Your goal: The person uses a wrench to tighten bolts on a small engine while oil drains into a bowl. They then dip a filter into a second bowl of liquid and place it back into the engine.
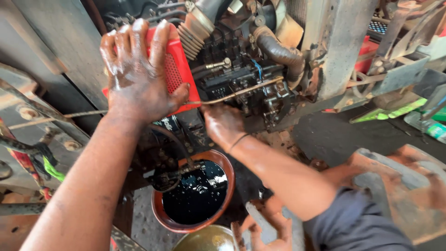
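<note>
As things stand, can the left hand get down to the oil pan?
Probably yes. The left hand lies flat on the red cover; below it the pan of black oil sits open, though a thin rod and hoses cross between.

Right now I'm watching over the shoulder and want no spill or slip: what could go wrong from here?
1. The left hand is oil-slick and pressed flat on the red part; it could slide off.
2. The round pan of black oil sits right under the engine, close to both forearms; a knock might slop it out.
3. The right hand works low beside the thin metal pipe, where fingers could get pinched or the pipe bent.
</note>
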